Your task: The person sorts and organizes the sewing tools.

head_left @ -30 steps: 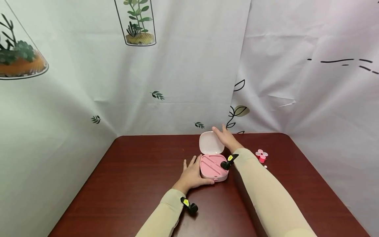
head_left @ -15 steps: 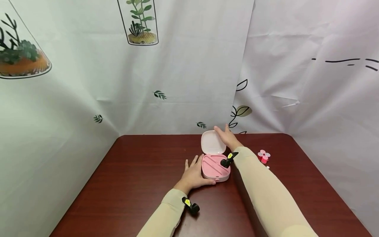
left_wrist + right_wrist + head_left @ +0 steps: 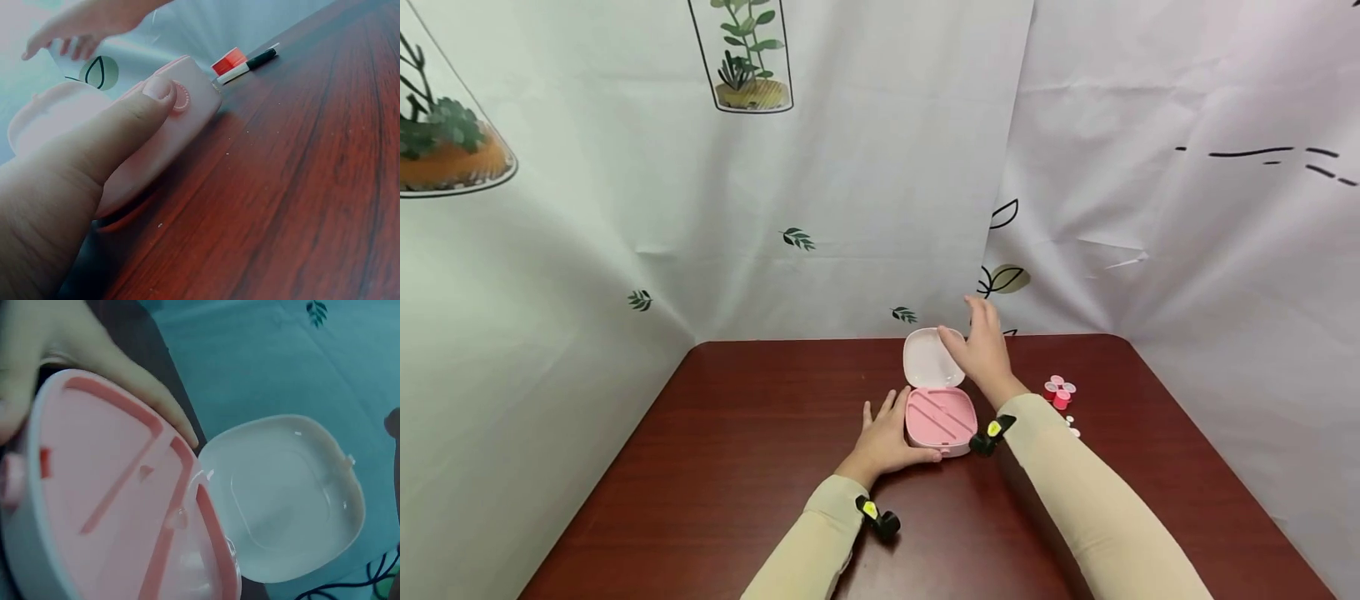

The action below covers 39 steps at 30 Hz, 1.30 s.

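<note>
An open pink box lies mid-table, with its ridged base point(image 3: 938, 415) toward me and its pale lid point(image 3: 925, 360) flipped back. My left hand point(image 3: 883, 440) holds the base from the left. Its thumb point(image 3: 119, 134) presses the front wall by a round button, and its fingers point(image 3: 112, 369) curl over the far rim. My right hand point(image 3: 981, 350) is raised by the lid's right edge with fingers relaxed, and its thumb sits over the lid's corner. It holds nothing. The right wrist view shows the empty base point(image 3: 112, 487) and the empty lid point(image 3: 281, 494).
Small red and pink cups point(image 3: 1058, 392) with a few white bits point(image 3: 1071, 427) lie right of the box on the dark wooden table point(image 3: 737, 433). Printed curtains hang close behind and on both sides.
My right hand has lifted off the lid's back edge and drawn back toward me, so its wrist no longer covers the base. The lid stays open. The left hand has kept its hold.
</note>
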### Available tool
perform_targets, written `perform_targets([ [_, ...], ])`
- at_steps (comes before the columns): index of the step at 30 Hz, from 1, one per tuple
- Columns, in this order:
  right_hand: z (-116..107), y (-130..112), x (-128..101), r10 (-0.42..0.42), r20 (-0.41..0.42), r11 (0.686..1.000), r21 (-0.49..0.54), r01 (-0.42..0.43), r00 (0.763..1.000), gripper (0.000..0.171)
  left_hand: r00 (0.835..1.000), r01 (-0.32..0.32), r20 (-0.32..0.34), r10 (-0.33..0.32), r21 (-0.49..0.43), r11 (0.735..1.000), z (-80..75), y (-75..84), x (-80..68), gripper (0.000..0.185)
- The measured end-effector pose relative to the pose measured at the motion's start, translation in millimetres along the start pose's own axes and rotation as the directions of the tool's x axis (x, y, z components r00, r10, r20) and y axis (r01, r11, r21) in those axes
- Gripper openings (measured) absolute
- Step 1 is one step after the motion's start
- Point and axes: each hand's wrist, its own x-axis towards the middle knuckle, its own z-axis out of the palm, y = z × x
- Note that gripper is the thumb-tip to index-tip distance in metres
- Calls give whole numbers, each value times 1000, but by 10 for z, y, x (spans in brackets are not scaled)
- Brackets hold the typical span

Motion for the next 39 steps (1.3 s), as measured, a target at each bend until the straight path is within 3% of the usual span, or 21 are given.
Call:
perform_targets([
  [3, -40, -56, -122, -128, 12, 991, -43, 128, 992, 54, 1000, 7, 3, -7, 2, 1000, -11, -2, 0, 130],
  [6, -53, -97, -288, -174, 117, 980, -79, 184, 978, 45, 1000, 5, 0, -5, -1, 1000, -20, 2, -6, 130],
  [12, -26, -167, -610, -127, 377, 963, -175, 205, 918, 47, 1000, -2, 6, 2, -4, 1000, -24, 25, -26, 130],
  [16, 11, -191, -730, -85, 479, 945, -240, 224, 874, 46, 1000, 6, 8, -6, 21, 1000, -22, 30, -32, 132],
  [21, 48, -192, -794, -43, 512, 934, -284, 216, 858, 40, 1000, 8, 6, -9, 40, 999, -10, 20, -30, 133],
  [33, 66, -164, -787, -13, 500, 945, -276, 174, 866, 34, 1000, 0, 1, 0, 38, 999, -10, 24, -22, 134],
  [39, 21, -212, -766, -2, 490, 944, -287, 164, 872, 38, 1000, 1, 7, -2, 45, 999, -17, 34, -29, 134],
])
